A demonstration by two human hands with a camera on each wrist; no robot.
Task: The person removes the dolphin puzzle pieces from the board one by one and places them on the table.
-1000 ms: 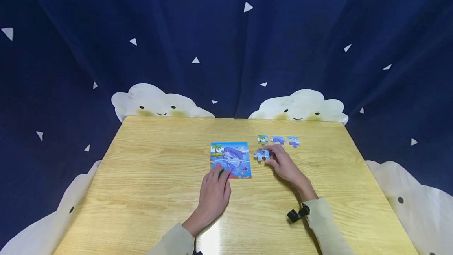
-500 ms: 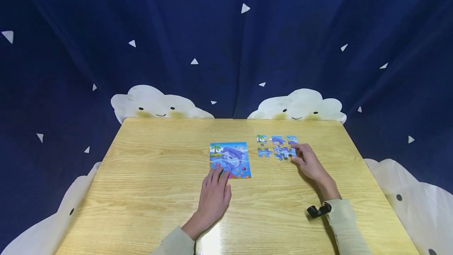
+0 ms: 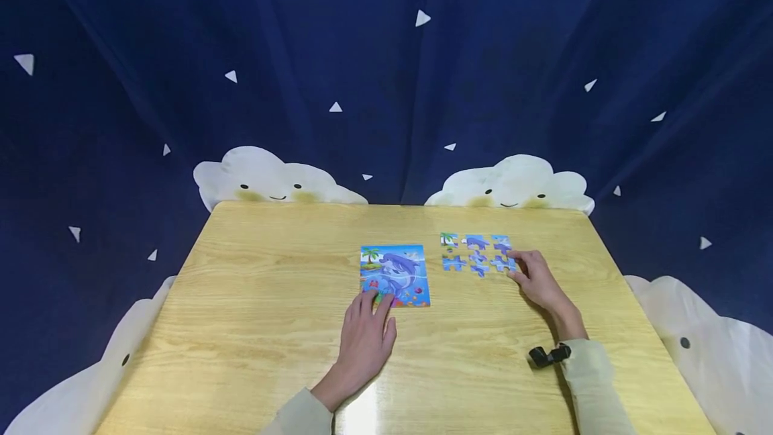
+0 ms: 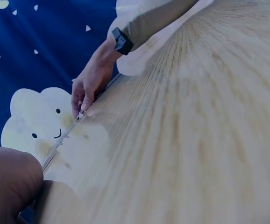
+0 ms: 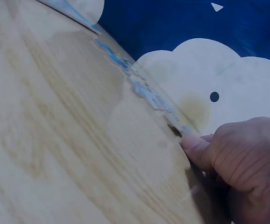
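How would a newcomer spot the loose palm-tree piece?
On the wooden table, right of the square dolphin picture, lie six puzzle pieces. At the far row's left end sits the palm-tree piece, the only one showing a tree.

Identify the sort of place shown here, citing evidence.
Probably an indoor play or craft corner: dark-blue cloth with smiling clouds hangs beyond a wooden table, which bears jigsaw pieces beside a dolphin picture.
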